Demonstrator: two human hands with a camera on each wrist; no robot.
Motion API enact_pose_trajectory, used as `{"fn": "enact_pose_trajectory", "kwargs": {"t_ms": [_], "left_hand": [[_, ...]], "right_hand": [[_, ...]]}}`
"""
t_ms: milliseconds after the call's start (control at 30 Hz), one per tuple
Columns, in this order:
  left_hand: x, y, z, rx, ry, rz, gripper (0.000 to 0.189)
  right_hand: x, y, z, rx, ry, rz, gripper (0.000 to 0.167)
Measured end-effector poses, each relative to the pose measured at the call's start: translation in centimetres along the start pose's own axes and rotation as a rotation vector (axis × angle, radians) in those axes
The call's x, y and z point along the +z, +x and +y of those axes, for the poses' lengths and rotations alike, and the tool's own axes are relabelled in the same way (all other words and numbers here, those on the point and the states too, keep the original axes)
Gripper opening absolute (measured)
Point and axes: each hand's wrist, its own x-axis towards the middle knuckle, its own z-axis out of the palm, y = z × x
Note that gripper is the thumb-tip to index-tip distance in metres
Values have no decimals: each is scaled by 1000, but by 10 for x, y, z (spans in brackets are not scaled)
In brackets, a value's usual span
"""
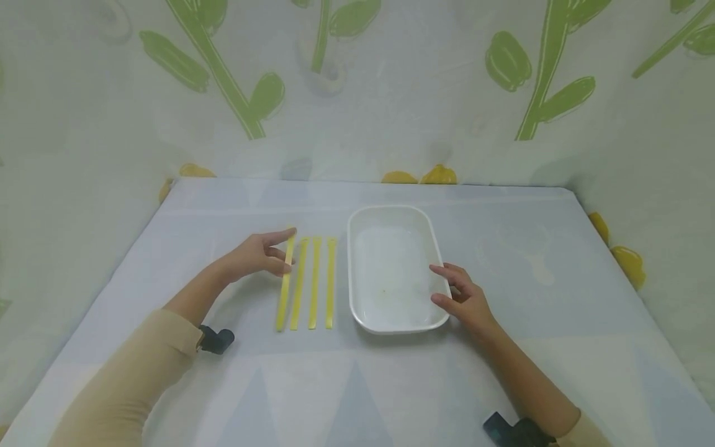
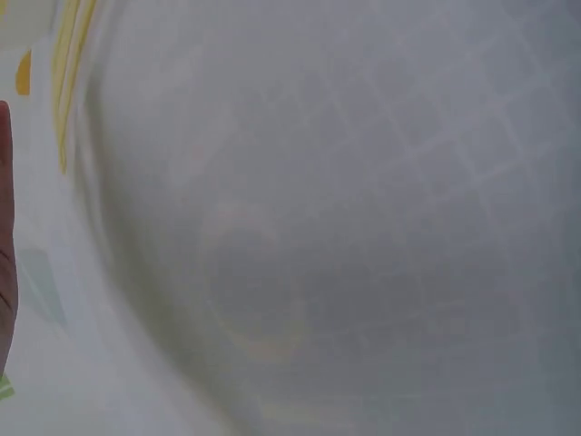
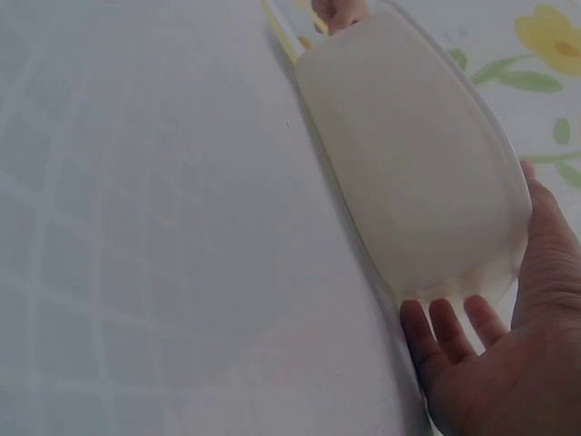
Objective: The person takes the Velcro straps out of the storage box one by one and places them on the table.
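My left hand (image 1: 259,254) is at the leftmost of several thin yellow strips (image 1: 283,298), holding it between thumb and fingers. Its index fingertip reaches the strip's far end. The other strips (image 1: 314,285) lie side by side to the right. Only a sliver of the left hand (image 2: 5,245) shows in the left wrist view, with yellow strips (image 2: 69,82) at the top corner. My right hand (image 1: 466,298) grips the right rim of a white rectangular tray (image 1: 355,273). In the right wrist view, several fingers of that hand (image 3: 508,363) touch the tray's outer wall (image 3: 408,154).
A pale patterned cloth (image 1: 514,248) covers the table. Behind it hangs a white curtain (image 1: 402,93) printed with green leaves. Dark wrist cameras (image 1: 216,340) sit at both cuffs. A tiny speck (image 1: 383,291) is on the tray's floor.
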Motion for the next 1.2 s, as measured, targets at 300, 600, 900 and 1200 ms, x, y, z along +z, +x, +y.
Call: {"fn": "enact_pose_trajectory", "kwargs": {"t_ms": [300,600,900,1200], "left_hand": [[0,9,-17,17,59,46,90],[3,14,-20,24,257,94,89],[2,13,-20,79,327,156,82],[5,13,-23,27,348,173,74]], "right_hand": [[0,0,0,-8,1,2,52],[1,0,0,-13,-8,2,52],[-1,1,3,-47,20,-3,51],[0,1,4,-38,46,-5,51]]}}
